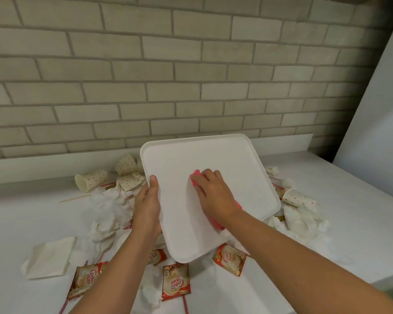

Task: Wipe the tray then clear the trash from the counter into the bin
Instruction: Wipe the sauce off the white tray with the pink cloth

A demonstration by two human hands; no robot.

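Observation:
A white square tray is held tilted above the white counter. My left hand grips its left rim, thumb on top. My right hand presses a pink cloth flat against the tray's middle; most of the cloth is hidden under the palm. Trash lies around and under the tray: dotted paper cups at the back left, crushed cups at the right, crumpled white tissues, Coffee mate sachets in front. No bin is in view.
A folded white napkin lies at the front left, a wooden stick beyond it. Red-striped straws lie near the front edge. A brick wall backs the counter; a white panel stands at the right.

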